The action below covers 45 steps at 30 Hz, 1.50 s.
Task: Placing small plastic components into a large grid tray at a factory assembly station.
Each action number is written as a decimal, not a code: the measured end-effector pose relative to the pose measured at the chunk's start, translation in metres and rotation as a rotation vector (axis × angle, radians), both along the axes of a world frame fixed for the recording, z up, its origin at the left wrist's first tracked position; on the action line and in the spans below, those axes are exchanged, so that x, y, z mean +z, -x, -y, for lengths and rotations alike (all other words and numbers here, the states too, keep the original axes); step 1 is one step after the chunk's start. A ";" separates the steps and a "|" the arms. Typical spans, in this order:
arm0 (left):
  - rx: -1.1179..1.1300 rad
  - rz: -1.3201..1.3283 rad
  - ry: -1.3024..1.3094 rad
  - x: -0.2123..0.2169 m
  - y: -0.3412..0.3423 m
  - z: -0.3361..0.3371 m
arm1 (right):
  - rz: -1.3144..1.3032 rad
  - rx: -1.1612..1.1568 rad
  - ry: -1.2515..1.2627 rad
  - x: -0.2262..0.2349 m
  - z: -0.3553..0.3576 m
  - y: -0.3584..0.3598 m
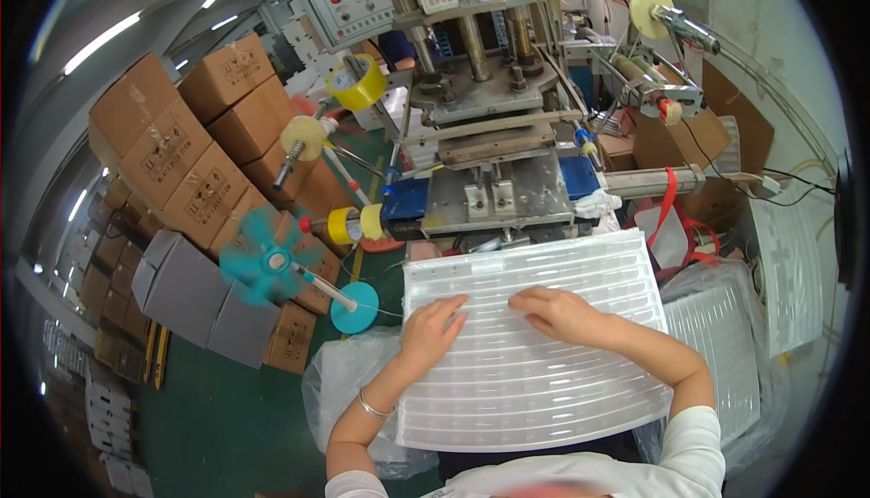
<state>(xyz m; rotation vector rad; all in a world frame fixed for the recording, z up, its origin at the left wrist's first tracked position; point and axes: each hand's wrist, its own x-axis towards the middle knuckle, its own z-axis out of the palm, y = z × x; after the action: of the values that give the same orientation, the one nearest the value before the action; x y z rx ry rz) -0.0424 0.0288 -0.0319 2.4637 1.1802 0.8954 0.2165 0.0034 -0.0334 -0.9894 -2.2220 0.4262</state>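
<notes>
A large ribbed, clear-white plastic sheet (535, 398), perhaps a stack of them, lies in front of me and reaches from the machine's front edge down to my lap. My left hand (433, 328) rests on its upper left part, fingers stretched forward and thumb apart. To the right of it, my right hand (564, 317) touches the same sheet with slightly bent fingers pointing left. Neither hand visibly grips anything. Just beyond the sheet stands a press machine (489, 185) with a metal bed and upright posts.
Rolls of yellow tape (355, 86) sit on arms left of the press. A teal fan (276, 262) stands on the green floor by stacked cartons (195, 185). More ribbed sheets (716, 353) lie in plastic film at right, near a red-handled bag (666, 231).
</notes>
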 end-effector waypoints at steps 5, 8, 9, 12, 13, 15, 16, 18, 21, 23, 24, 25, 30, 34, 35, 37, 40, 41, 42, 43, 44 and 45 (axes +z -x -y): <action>0.044 0.030 -0.048 -0.008 -0.021 -0.022 | -0.033 -0.043 0.034 0.010 -0.009 -0.020; 0.061 0.071 -0.102 -0.008 -0.040 -0.041 | -0.038 -0.166 0.181 0.022 -0.009 -0.026; 0.071 0.084 -0.156 -0.007 -0.048 -0.049 | -0.031 -0.170 0.191 0.025 -0.008 -0.027; 0.143 0.125 -0.334 0.012 -0.081 -0.074 | -0.055 -0.253 0.188 0.037 -0.010 -0.034; 0.179 0.131 -0.371 0.019 -0.097 -0.085 | -0.121 -0.308 0.091 0.038 -0.012 -0.042; 0.267 0.093 -0.572 0.034 -0.122 -0.111 | -0.178 -0.347 -0.006 0.040 -0.021 -0.050; 0.276 0.103 -0.567 0.040 -0.131 -0.127 | -0.243 -0.407 -0.060 0.043 -0.027 -0.054; 0.236 -0.032 -0.689 0.044 -0.148 -0.154 | -0.296 -0.471 -0.111 0.047 -0.041 -0.062; 0.169 -0.171 -0.625 0.051 -0.160 -0.164 | -0.301 -0.566 -0.240 0.049 -0.073 -0.061; 0.138 -0.078 -0.671 0.053 -0.158 -0.145 | -0.215 -0.580 -0.459 0.051 -0.094 -0.052; 0.130 0.007 -0.678 0.053 -0.147 -0.131 | -0.221 -0.582 -0.454 0.053 -0.104 -0.044; 0.125 0.089 -0.686 0.052 -0.134 -0.119 | -0.138 -0.559 -0.519 0.056 -0.114 -0.033; 0.052 -0.054 -0.429 0.025 -0.079 -0.091 | 0.057 -0.581 -0.519 0.050 -0.162 -0.026; 0.014 -0.163 -0.446 0.009 -0.055 -0.101 | -0.016 -0.555 -0.418 0.054 -0.170 -0.032; -0.011 -0.212 -0.454 0.005 -0.053 -0.102 | -0.012 -0.550 -0.408 0.054 -0.166 -0.031; 0.011 -0.267 -0.398 -0.003 -0.045 -0.104 | -0.056 -0.643 -0.710 0.058 -0.155 -0.015; 0.045 -0.370 -0.281 -0.015 -0.046 -0.105 | -0.051 -0.417 -0.427 0.050 -0.111 -0.002; 0.036 -0.420 -0.205 -0.020 -0.051 -0.105 | 0.087 -0.336 -0.370 0.040 -0.100 -0.002; 0.014 -0.402 -0.254 -0.024 -0.056 -0.106 | 0.224 -0.258 -0.317 0.028 -0.092 -0.001; -0.012 -0.384 -0.307 -0.028 -0.058 -0.106 | 0.268 -0.208 -0.321 0.011 -0.086 0.000; 0.008 -0.386 -0.326 -0.032 -0.059 -0.107 | 0.315 -0.165 -0.322 -0.006 -0.084 0.002; -0.003 -0.347 -0.277 -0.035 -0.056 -0.107 | 0.306 -0.152 -0.345 -0.017 -0.083 0.005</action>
<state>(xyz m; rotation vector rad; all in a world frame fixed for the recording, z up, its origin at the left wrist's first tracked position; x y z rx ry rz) 0.0136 0.1354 -0.0673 2.9360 1.2257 0.6860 0.2113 0.0866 -0.0502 -1.0776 -2.3571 -0.1866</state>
